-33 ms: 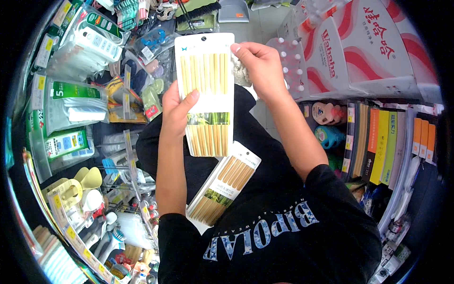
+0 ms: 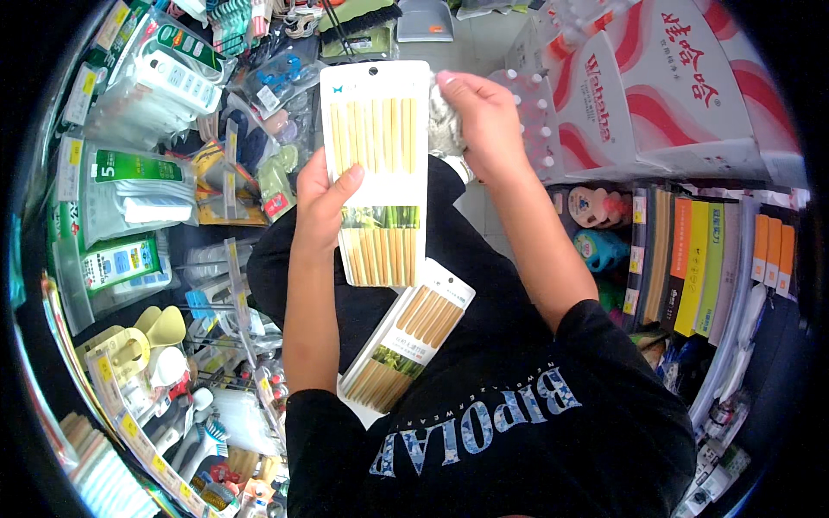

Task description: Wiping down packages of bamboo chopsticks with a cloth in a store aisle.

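Note:
My left hand is closed on the left edge of a white card pack of chopsticks, thumb across its front. The pack is held upright, with pale sticks showing through two windows and a green bamboo print between them. To the right of the pack's top corner, my right hand is closed on a crumpled grey-white cloth, its thumb and index finger just clear of the card. A second pack of chopsticks, with darker sticks, lies tilted on my lap, its upper end partly behind the first pack.
Shelves at left hold bagged goods, yellow scoops and brushes. Red-and-white cartons and clear bottles stand at upper right, above a shelf of upright notebooks. A grey dustpan is at the top.
My right hand has moved a little to the right, off the pack's top corner, and more of the cloth shows. My left hand and both packs have hardly moved.

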The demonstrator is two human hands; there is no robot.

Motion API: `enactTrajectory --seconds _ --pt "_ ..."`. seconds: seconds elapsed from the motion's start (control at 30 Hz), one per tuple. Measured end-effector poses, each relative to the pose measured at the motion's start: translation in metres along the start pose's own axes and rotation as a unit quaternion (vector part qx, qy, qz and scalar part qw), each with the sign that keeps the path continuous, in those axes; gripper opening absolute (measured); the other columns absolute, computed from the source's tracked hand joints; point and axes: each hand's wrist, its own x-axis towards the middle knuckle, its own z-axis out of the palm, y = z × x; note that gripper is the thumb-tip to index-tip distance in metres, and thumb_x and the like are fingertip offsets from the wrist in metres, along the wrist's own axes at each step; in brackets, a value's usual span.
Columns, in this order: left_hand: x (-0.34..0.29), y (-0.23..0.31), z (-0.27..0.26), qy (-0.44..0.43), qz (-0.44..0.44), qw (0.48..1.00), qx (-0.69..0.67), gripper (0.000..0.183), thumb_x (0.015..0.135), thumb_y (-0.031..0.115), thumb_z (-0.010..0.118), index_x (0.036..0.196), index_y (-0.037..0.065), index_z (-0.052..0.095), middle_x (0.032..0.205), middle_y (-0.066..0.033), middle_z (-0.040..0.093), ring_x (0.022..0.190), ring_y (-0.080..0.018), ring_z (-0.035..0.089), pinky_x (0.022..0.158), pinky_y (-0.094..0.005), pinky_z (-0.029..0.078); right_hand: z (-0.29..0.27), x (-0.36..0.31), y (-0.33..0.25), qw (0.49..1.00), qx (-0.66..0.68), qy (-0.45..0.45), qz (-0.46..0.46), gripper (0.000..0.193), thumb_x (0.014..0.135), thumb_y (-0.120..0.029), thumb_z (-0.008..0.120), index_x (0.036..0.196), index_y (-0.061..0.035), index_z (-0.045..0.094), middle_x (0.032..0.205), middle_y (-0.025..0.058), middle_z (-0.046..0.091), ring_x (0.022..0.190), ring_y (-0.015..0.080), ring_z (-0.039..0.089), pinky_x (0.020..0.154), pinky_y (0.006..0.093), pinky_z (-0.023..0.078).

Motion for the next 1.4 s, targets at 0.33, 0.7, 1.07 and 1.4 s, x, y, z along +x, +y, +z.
enactTrajectory --seconds 0.33,0.7,1.07,1.4 --pt "0.004 -0.003 0.005 -0.03 -0.006 0.999 -0.025 0.045 0.09 0.008 0.058 0.13 -0.007 0.044 0.123 -0.0169 0.059 0.108 -0.0208 0.061 0.094 -0.0331 0.047 -0.007 -0.002 -0.015 0.999 -0.015 -0.026 -0.042 0.027 0.091 -0.01 0.057 0.111 0.0079 0.062 0.098 0.0108 0.068 0.086 0.0142 0.065 0.077 0.028 0.052" --pt "0.006 -0.027 -0.001 0.037 0.018 0.999 -0.015 0.043 0.091 0.01 0.058 0.129 -0.007 0.045 0.121 -0.0161 0.06 0.103 -0.0224 0.063 0.091 -0.0341 0.049 0.001 -0.019 0.003 0.947 -0.314 -0.001 -0.064 0.033 0.092 -0.027 0.06 0.083 0.0034 0.068 0.063 0.002 0.062 0.06 0.0059 0.052 0.056 0.027 0.043" --pt "0.006 -0.001 -0.036 0.125 0.094 0.985 -0.078 0.042 0.096 0.016 0.05 0.13 -0.007 0.043 0.115 -0.0182 0.061 0.099 -0.026 0.065 0.085 -0.0365 0.054 -0.005 -0.133 0.01 0.848 -0.465 -0.21 -0.14 0.025 0.087 -0.017 0.057 0.069 0.0008 0.059 0.066 0.018 0.055 0.063 0.0375 0.057 0.062 0.0467 0.048" --pt "-0.003 0.013 -0.012 0.119 0.089 0.988 -0.038 0.043 0.092 0.008 0.055 0.13 -0.006 0.042 0.121 -0.0165 0.058 0.106 -0.0245 0.062 0.09 -0.0366 0.05 -0.017 -0.074 -0.067 0.92 -0.339 -0.056 -0.189 0.021 0.09 -0.016 0.06 0.086 0.0045 0.065 0.074 0.0127 0.06 0.067 0.0171 0.057 0.061 0.0318 0.044"
